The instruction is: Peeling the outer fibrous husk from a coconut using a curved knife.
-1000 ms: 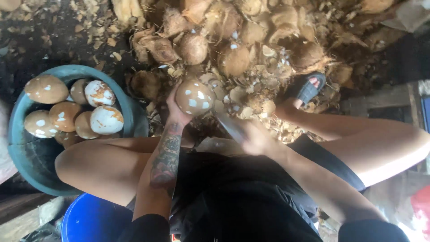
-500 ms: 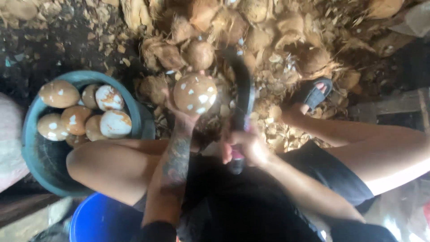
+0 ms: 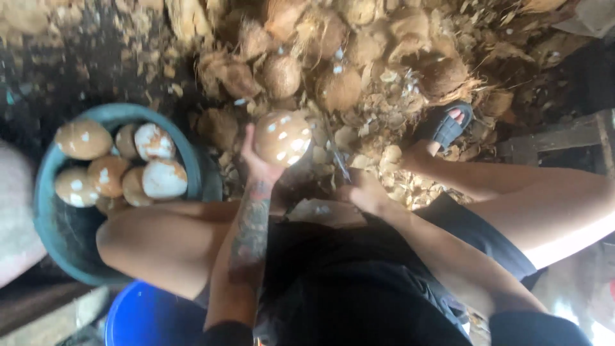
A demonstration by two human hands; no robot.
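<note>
Two hands were working one coconut (image 3: 282, 138): left hand (image 3: 259, 163) cupped it from below-left, fingers wrapped around it, held above the lap. Blade (image 3: 336, 154) sat just right of it, long axis pointing away, right hand (image 3: 366, 192) fisted on the handle.

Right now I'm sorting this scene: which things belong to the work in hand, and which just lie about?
In use:
left hand
peeled coconut
right hand
blade
teal basin of peeled coconuts

Lying about:
husk pile
blue bucket
sandal
</note>
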